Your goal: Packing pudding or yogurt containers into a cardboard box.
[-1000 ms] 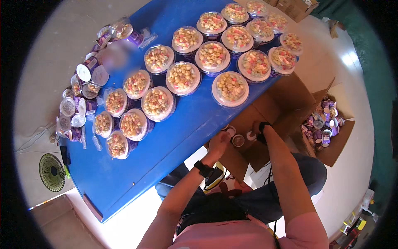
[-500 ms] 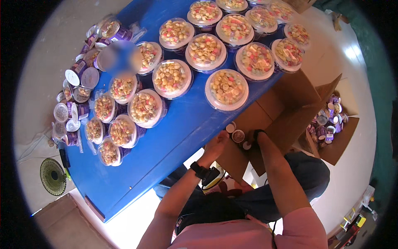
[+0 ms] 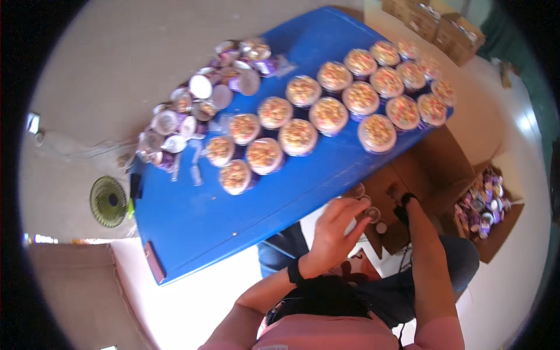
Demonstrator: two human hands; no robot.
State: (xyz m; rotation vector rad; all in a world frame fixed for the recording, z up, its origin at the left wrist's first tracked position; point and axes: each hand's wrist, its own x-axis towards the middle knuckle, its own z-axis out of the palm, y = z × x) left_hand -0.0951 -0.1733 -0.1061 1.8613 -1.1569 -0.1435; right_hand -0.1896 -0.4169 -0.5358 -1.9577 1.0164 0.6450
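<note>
My left hand [image 3: 338,224], with a black band on the wrist, reaches over an open cardboard box [image 3: 431,175] just below the blue table's [image 3: 233,216] near edge. Its fingertips close around a small round cup [image 3: 373,214]. Two more small cups [image 3: 357,189] lie close by it in the box. My right hand [image 3: 396,191], with a black watch on the wrist, is curled down inside the same box. What it holds is hidden.
Several lidded bowls [image 3: 298,137] of orange-yellow snacks stand in rows on the table. A heap of purple and silver cups [image 3: 192,111] lies at its far left. Another open box of small cups [image 3: 487,207] stands on the floor at right, and a green fan [image 3: 108,201] at left.
My view has swung, so the table now sits further left. Both hands stay at the box by the table's edge, and my left hand has reached further over the small cups.
</note>
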